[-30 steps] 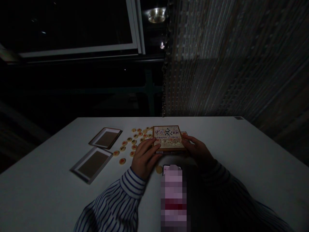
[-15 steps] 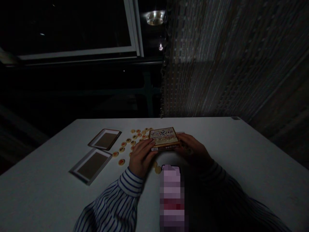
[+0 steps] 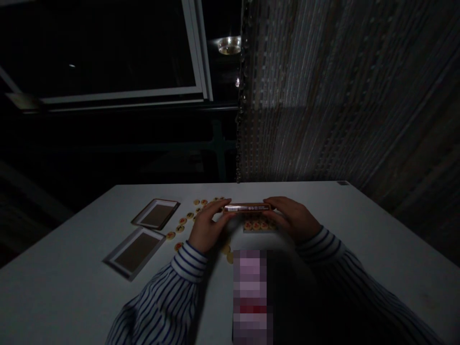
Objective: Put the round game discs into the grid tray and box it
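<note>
My left hand (image 3: 205, 230) pinches the left end of a brown Chinese chess box lid (image 3: 247, 207). At its other end, the fingers and thumb of my right hand (image 3: 295, 218) close on the lid. It is seen nearly edge-on, so its printed top is hidden. Just below and apart from it sits a shallow white box (image 3: 259, 231) with round chess pieces (image 3: 256, 225) showing in rows; the lid and my right hand cover part of it. Loose wooden chess pieces (image 3: 180, 228) lie scattered beside and behind my left hand.
Two open box parts, a brown-edged one (image 3: 156, 213) and a white-rimmed one (image 3: 134, 253), lie on the white table (image 3: 359, 239) at the left. A pixelated phone-like object (image 3: 250, 297) is in front. Behind the table hang a beaded curtain (image 3: 305, 96) and a dark window (image 3: 97, 48).
Both hands have tilted the lid from showing its printed top to nearly edge-on. The piece-filled box beneath has come into sight. The camera view has tipped slightly upward.
</note>
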The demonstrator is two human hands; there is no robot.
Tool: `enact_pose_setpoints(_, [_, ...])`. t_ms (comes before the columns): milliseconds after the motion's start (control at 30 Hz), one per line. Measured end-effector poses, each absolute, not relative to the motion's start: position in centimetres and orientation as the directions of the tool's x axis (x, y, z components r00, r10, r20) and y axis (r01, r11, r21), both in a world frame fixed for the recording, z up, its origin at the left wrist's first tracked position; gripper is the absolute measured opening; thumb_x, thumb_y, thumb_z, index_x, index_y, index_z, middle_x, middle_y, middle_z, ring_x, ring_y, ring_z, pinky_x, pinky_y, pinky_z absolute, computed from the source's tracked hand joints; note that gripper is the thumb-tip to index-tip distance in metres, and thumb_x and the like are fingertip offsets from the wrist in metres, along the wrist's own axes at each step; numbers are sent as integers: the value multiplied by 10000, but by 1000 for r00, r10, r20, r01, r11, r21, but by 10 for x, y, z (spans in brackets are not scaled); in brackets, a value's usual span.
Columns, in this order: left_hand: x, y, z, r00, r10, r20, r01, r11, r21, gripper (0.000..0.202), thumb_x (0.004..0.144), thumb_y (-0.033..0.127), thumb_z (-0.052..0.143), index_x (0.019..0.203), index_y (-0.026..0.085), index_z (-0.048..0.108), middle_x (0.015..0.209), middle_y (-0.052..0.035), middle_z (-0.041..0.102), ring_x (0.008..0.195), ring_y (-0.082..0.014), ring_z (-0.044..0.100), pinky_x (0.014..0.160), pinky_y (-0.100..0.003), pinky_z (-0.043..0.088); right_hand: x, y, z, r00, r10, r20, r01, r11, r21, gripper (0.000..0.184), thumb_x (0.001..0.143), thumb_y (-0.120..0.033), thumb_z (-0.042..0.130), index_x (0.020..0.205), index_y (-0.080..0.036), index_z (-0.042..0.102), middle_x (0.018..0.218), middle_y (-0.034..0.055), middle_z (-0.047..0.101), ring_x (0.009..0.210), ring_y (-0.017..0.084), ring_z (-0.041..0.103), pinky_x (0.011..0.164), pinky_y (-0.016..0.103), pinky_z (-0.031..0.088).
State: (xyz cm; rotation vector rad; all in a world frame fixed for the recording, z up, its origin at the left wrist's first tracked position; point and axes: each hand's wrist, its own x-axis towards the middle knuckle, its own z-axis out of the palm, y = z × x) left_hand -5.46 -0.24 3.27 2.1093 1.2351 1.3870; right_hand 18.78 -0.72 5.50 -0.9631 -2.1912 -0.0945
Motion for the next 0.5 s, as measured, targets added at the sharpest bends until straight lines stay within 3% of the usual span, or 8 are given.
enact_pose_setpoints(167, [-45, 19, 46, 130, 883, 451, 278, -469, 838, 370, 737, 370, 612, 1058, 185, 621, 1063, -72, 648, 930, -202, 613, 835, -330, 484, 199, 0, 64, -409, 658, 633, 687, 678, -261, 298, 858, -358, 463, 1027, -155, 600, 955, 105, 653, 870, 196, 608, 790, 348, 496])
enact_pose_setpoints(500, [-24, 34, 72, 142, 884, 446, 236, -468, 852, 352, 757, 331, 593, 1067, 166, 618, 1051, -60, 664, 972, -189, 600, 887, -334, 454, 211, 13, 75, -301, 715, 630, 748, 587, -309, 315, 864, -366, 449, 1065, -169, 590, 972, 91, 649, 852, 198, 607, 762, 336, 482])
